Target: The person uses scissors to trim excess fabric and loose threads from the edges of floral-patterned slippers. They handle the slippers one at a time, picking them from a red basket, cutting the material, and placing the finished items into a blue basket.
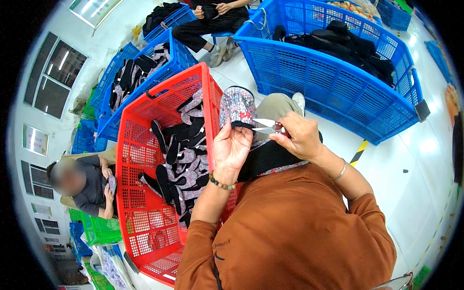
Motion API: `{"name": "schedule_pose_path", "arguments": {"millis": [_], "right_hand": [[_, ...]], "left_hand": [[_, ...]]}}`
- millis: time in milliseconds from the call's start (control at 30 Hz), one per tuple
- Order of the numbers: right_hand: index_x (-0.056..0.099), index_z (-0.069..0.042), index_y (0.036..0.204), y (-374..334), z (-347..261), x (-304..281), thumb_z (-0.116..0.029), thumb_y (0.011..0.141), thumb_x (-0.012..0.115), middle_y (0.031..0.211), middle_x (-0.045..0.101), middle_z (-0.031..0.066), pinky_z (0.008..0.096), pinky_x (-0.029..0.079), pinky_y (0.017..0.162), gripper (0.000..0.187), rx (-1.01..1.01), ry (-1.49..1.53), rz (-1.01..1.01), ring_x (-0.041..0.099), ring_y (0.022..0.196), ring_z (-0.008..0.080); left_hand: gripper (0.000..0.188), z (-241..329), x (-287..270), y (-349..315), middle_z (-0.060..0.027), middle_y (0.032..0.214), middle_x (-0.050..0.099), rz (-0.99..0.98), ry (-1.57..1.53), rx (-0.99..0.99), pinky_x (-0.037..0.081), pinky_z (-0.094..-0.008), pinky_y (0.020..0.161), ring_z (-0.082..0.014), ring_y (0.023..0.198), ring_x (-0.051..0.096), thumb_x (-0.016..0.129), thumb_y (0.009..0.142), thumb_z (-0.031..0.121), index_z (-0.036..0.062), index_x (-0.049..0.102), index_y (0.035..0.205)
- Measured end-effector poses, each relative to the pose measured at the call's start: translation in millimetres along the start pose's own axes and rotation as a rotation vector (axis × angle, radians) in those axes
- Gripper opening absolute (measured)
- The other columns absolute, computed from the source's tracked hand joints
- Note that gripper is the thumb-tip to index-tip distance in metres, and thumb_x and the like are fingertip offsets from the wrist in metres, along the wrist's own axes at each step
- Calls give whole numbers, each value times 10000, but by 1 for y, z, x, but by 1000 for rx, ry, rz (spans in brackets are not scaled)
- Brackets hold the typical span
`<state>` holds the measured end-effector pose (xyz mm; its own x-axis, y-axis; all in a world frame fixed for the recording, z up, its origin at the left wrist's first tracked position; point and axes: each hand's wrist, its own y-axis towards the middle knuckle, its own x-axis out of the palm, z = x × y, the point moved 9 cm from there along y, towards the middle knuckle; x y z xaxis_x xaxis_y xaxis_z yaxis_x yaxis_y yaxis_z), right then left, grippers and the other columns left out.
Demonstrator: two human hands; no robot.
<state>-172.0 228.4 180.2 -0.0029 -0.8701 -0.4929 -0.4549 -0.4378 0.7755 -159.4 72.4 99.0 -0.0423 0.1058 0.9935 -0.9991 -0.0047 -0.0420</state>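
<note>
My left hand (233,151) grips a floral slipper (237,102) by its black-edged opening, thumb up against the patterned fabric and palm turned up. Closed around a small pair of thread snips (264,126), my right hand (300,137) is just to the right of it. The two pale blades stand apart, their tips at the slipper's black edge. Whether a thread lies between them is too small to tell. Across my lap lies more black and floral slipper material (270,160), partly hidden under my hands.
Close on my left stands a red mesh crate (140,193) with many floral, black-soled slippers (181,157). Ahead right is a large blue crate (328,79) holding black pieces. More blue crates (133,89) are at the far left. One person (87,186) sits left, another (212,21) ahead.
</note>
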Motion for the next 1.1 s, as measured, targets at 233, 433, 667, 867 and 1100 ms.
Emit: {"name": "schedule_pose_path", "arguments": {"millis": [233, 433, 667, 867, 1100], "right_hand": [[576, -50, 801, 13, -8, 25, -345, 745, 700, 680, 542, 69, 326, 415, 478, 325, -48, 17, 4, 551, 567, 232], [573, -47, 779, 19, -16, 32, -343, 758, 695, 659, 534, 77, 331, 410, 478, 322, -78, -8, 67, 543, 558, 244], [574, -63, 741, 15, 4, 36, -315, 743, 707, 640, 526, 70, 340, 407, 460, 285, 75, 58, 91, 548, 536, 240], [569, -51, 769, 15, -17, 29, -308, 761, 696, 635, 496, 88, 338, 385, 450, 287, 3, 34, 58, 510, 514, 250], [561, -51, 699, 17, -1, 29, -316, 792, 663, 622, 532, 89, 355, 411, 476, 299, 74, 2, 77, 538, 540, 269]], "left_hand": [[204, 7, -3, -8, -153, 1015, 631, 110, -42, 55, 523, -400, 835, -254, 944, 617, 453, 942, 146, -9, 551, 1032], [222, 10, 0, -10, -169, 1012, 626, 67, -58, 59, 521, -397, 846, -268, 948, 610, 453, 941, 146, -35, 544, 1032], [225, 9, 7, -12, -153, 1036, 622, -34, -136, -3, 516, -382, 841, -254, 962, 597, 450, 940, 144, -19, 538, 1068], [228, 10, 1, -12, -160, 1024, 625, 22, -139, 29, 510, -390, 834, -256, 962, 599, 443, 945, 148, -26, 546, 1049], [279, 6, 10, -16, -161, 1104, 603, -65, -135, -33, 497, -406, 866, -269, 1031, 581, 415, 957, 171, -22, 508, 1135]]}}
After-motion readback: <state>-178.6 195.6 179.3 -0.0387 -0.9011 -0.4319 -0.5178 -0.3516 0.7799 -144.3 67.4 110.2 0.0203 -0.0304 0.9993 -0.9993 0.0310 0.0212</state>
